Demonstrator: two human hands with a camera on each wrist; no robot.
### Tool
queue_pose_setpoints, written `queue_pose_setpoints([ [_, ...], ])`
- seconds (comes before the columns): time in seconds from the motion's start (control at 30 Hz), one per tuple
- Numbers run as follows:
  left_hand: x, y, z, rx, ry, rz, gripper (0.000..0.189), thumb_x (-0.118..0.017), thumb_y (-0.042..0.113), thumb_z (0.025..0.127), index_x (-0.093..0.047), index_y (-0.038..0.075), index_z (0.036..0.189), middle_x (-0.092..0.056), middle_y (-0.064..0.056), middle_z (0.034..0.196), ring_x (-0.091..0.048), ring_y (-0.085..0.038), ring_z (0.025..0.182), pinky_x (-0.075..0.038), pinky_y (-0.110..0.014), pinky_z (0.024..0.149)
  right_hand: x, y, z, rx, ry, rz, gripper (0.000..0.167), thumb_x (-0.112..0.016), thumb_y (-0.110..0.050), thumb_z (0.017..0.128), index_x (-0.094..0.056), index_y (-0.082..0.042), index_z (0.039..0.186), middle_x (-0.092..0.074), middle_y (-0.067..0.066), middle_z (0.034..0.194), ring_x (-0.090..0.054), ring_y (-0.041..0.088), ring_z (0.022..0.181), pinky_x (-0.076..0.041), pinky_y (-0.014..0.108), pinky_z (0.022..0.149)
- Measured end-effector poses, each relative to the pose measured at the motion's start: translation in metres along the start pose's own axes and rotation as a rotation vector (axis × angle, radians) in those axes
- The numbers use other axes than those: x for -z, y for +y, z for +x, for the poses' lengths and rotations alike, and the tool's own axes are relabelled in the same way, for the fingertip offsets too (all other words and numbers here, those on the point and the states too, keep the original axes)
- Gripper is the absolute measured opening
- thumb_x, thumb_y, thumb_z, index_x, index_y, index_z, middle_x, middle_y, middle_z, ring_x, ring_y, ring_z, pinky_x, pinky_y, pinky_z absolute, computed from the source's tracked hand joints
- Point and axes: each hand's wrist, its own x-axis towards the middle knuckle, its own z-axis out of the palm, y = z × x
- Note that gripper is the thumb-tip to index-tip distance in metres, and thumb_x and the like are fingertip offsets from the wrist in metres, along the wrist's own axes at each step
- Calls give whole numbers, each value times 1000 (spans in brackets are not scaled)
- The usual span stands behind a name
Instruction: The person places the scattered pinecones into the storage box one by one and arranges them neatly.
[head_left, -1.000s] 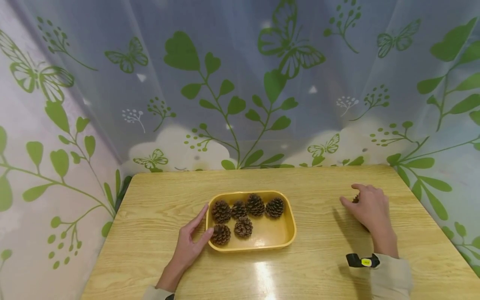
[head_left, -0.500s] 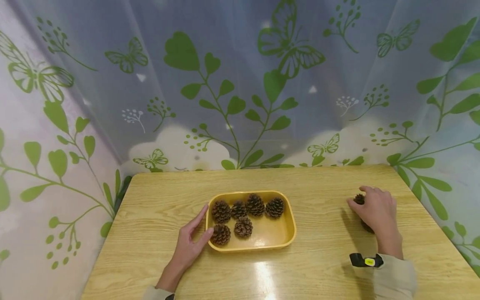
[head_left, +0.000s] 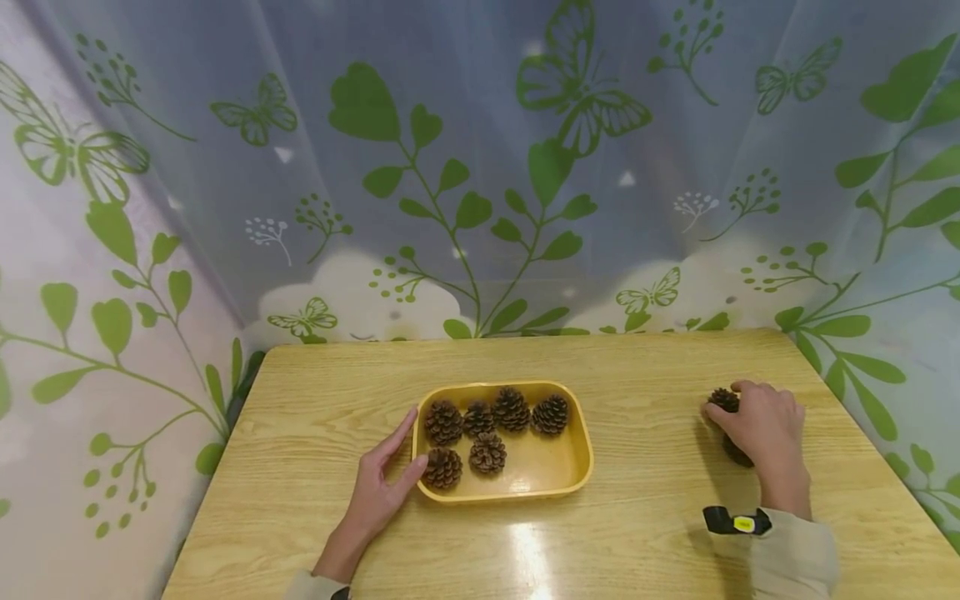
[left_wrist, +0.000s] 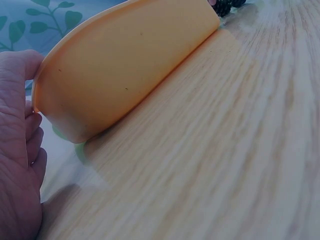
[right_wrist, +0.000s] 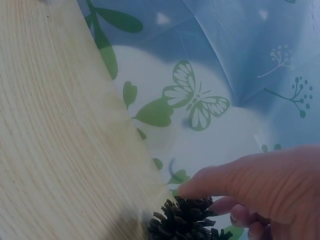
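Observation:
The left hand holds the left end of a yellow plastic tray, its thumb at the rim and fingers along the outside. Several brown pine cones lie inside the tray, mostly along its far side. On the right of the table, the right hand grips another pine cone between thumb and fingers. In the right wrist view the thumb presses the top of this pine cone. A second dark pine cone shows partly under that hand; its rest is hidden.
Everything stands on a light wooden table. A curtain printed with green leaves and butterflies hangs at the back and sides. The right wrist wears a black band with a yellow face.
The right hand has shifted a little to the right and nearer the body, and more of the pine cone at its fingertips shows. Left hand and tray have stayed put.

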Motion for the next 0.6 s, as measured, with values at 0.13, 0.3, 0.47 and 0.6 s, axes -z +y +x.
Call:
queue_pose_setpoints([
  [0.13, 0, 0, 0, 1, 0, -2, 65, -66, 2, 100, -41, 7, 160, -41, -12, 164, -37, -21, 152, -29, -23, 124, 0, 0, -1, -5, -2, 14, 62, -74, -36, 95, -60, 14, 130, -62, 41, 117, -51, 61, 95, -42, 65, 77],
  [0.3, -1, 0, 0, 1, 0, 2, 65, -66, 2, 100, -41, 6, 160, -42, -11, 163, -38, -21, 152, -29, -23, 124, 2, -1, -2, -20, -2, 16, 55, -71, -31, 97, -62, 13, 129, -62, 40, 118, -52, 60, 95, -42, 63, 75],
  [0.47, -1, 0, 0, 4, 2, -6, 65, -66, 2, 100, -41, 7, 160, -42, -11, 164, -38, -20, 152, -29, -23, 124, 3, -1, -2, -30, -4, 17, 53, -72, -30, 96, -63, 12, 126, -63, 40, 117, -52, 60, 95, -42, 64, 75],
  [0.6, 0, 0, 0, -2, 3, 0, 65, -66, 2, 100, -41, 6, 160, -42, -12, 163, -38, -21, 152, -29, -23, 124, 1, -1, -1, -28, -1, 20, 51, -72, -29, 97, -64, 12, 125, -63, 40, 116, -52, 61, 96, -41, 65, 76],
])
